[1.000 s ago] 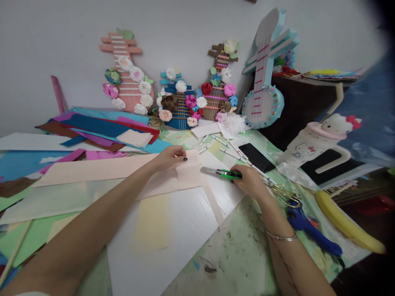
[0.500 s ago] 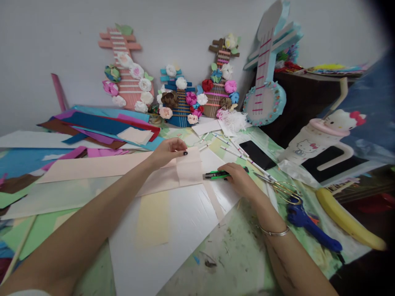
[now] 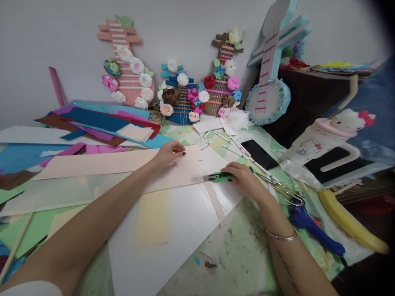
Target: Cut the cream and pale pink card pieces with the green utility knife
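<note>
My left hand (image 3: 169, 153) rests with curled fingers on a long pale pink paper sheet (image 3: 101, 164), pinning its far right end flat to the table. My right hand (image 3: 243, 177) grips a green and black utility knife (image 3: 217, 177), whose blade points left at the sheet's right edge. Under the pink sheet lies a large white foam board (image 3: 179, 230). A thin pink strip (image 3: 215, 199) lies on the board below the knife.
Paper-flower guitar crafts (image 3: 182, 96) lean on the wall behind. Stacked coloured sheets (image 3: 98, 123) lie at the left. A black phone (image 3: 258, 153), gold scissors (image 3: 285, 193), a blue glue gun (image 3: 314, 232), a banana (image 3: 352, 224) and a cat-themed cup (image 3: 321, 137) crowd the right side.
The folded flap at the pink sheet's right end has been laid flat. My right hand shifted slightly left with the knife, bringing the blade to the sheet's edge.
</note>
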A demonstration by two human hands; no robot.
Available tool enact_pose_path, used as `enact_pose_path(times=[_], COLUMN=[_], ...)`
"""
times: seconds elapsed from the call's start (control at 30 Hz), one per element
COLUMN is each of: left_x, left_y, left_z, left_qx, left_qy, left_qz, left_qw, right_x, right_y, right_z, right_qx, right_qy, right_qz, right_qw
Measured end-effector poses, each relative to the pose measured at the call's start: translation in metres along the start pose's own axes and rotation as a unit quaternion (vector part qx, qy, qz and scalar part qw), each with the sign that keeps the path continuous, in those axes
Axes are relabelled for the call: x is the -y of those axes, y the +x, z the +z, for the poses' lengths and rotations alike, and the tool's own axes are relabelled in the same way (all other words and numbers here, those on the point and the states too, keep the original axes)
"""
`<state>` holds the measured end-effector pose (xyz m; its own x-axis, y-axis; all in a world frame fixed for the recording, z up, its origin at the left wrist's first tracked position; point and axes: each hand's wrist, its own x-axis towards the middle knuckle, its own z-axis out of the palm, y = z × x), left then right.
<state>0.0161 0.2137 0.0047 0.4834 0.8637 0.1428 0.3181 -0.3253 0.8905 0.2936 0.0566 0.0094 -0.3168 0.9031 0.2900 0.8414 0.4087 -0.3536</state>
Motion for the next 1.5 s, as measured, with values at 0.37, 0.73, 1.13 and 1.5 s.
enact_pose_path(times=[0.37,0.73,1.13,1.5], left_x=[0.01,-0.006,-0.013,-0.012], left_y=[0.0,-0.026,-0.046,-0.05], left_z=[0.006,0.039,0.04,0.044], left_qx=[0.003,0.13,0.26,0.244], left_qy=[0.124,0.261,0.344,0.345], left_qz=[0.086,0.25,0.244,0.213], left_qw=[0.989,0.923,0.869,0.881], right_x=[-0.003,0.002,0.001,0.005], right_y=[-0.001,-0.001,-0.003,-0.004], right_z=[0.002,-0.004,-0.006,-0.01], right_qx=[0.014,0.027,0.028,0.058], right_qy=[0.01,0.015,0.017,0.011], right_qz=[0.002,0.008,0.0,-0.002], right_qw=[1.0,0.999,0.999,0.998])
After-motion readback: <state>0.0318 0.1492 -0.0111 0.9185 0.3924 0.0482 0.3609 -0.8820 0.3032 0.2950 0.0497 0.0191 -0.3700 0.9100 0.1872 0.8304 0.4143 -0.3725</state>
